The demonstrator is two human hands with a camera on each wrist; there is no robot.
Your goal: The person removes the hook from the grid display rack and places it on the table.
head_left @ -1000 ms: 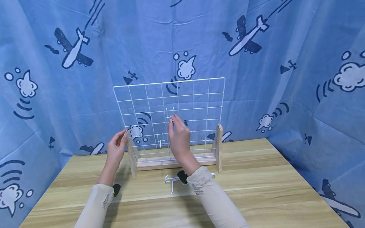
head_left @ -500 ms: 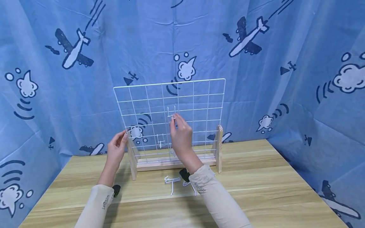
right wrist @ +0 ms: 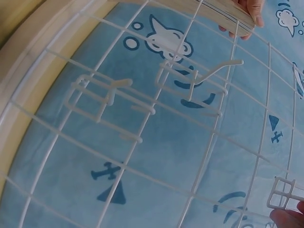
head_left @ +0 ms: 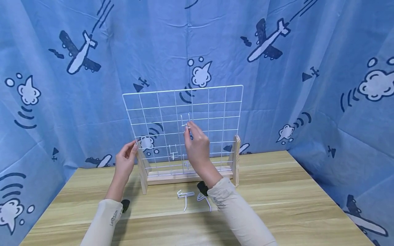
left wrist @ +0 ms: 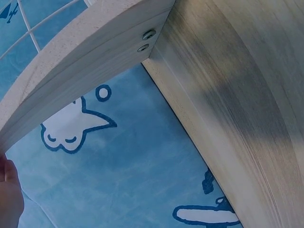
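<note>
A white wire grid panel stands upright in a wooden stand. My left hand grips the top of the stand's left upright, at the grid's edge. With thumb and fingertips, my right hand pinches a white wire hook in front of the grid's middle. The held hook's two prongs point up; whether it touches the grid I cannot tell. Two more hooks, a left one and a lower one, hang on the grid below.
On the wooden table, in front of the stand, lie two loose white hooks, a left one and a right one close to the right sleeve. A blue curtain with printed planes hangs behind and at both sides.
My right hand has shifted slightly right with the pinched hook, uncovering the lower hung hook and the right loose hook on the table. The left hand keeps its place.
</note>
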